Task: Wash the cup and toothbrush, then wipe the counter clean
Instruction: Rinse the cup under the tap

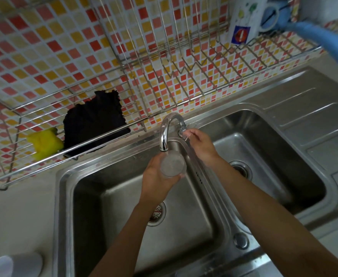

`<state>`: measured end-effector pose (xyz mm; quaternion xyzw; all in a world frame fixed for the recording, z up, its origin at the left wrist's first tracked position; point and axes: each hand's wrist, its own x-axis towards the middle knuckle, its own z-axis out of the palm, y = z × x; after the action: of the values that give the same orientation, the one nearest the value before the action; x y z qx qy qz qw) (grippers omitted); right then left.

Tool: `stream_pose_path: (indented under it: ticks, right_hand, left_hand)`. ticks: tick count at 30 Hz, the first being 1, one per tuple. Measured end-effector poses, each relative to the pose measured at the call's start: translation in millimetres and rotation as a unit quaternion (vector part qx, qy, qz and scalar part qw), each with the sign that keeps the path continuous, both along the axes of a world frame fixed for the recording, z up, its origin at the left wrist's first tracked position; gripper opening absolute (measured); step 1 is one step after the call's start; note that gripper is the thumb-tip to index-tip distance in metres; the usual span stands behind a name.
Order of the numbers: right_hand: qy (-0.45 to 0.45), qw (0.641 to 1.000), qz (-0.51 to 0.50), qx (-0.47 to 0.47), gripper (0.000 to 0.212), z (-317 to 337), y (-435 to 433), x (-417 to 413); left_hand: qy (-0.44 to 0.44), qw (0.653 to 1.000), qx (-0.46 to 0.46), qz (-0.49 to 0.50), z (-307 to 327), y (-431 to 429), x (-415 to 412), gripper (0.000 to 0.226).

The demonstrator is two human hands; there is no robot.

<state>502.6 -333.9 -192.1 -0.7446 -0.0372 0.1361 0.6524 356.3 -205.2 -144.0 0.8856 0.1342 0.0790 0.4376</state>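
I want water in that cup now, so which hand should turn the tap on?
The right hand. Its fingers already rest at the tap handle beside the faucet, while the left hand is occupied holding the cup under the spout.

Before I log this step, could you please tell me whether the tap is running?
Cannot tell: no stream shows between the chrome tap spout and the clear plastic cup below it; the right hand is on the lever.
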Motion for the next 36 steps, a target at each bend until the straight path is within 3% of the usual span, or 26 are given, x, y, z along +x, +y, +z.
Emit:
stream_pose_path:
  ticks: [7, 9, 12, 15, 19, 26, 31, 36]
  right_hand:
    - [-0.128, 0.97, -0.052, -0.198, 0.032, -12.1, -49.7, -43.8]
    - [-0.188, 0.944, 0.007, -0.27, 0.037, -30.1, -63.3, -74.4]
    - [-0.211, 0.899, 0.106, -0.369, 0.049, -57.8, -73.9, -118.1]
    - [-0.287, 0.836, 0.133, -0.449, 0.053, -85.0, -74.5, -140.0]
    - [-0.302, 0.805, 0.133, -0.494, 0.052, -94.3, -73.0, -140.6]
    - [-0.31, 0.801, 0.117, -0.499, 0.049, -89.5, -70.4, -141.1]
    - [-0.337, 0.796, 0.107, -0.491, 0.046, -85.7, -69.0, -139.8]
    - [-0.336, 0.789, 0.115, -0.502, 0.055, -84.8, -67.6, -140.6]
  left_hand:
    - [-0.002, 1.0, 0.018, 0.001, -2.9, 3.1, -19.3, 0.076]
    - [0.016, 0.999, 0.035, -0.004, -9.1, 3.8, -24.8, 0.077]
    - [0.056, 0.996, 0.065, -0.038, -17.4, 5.1, -34.2, 0.079]
    - [0.128, 0.982, 0.114, -0.075, -26.0, 6.3, -38.2, 0.08]
    - [0.228, 0.927, 0.265, -0.134, -43.5, 9.5, -34.9, 0.089]
    - [0.302, 0.798, 0.489, -0.182, -71.2, 22.2, -57.3, 0.068]
    - [0.28, 0.733, 0.601, -0.151, -63.4, 26.4, -71.7, 0.034]
    - [0.218, 0.698, 0.661, -0.164, -62.0, 34.4, -87.6, 0.031]
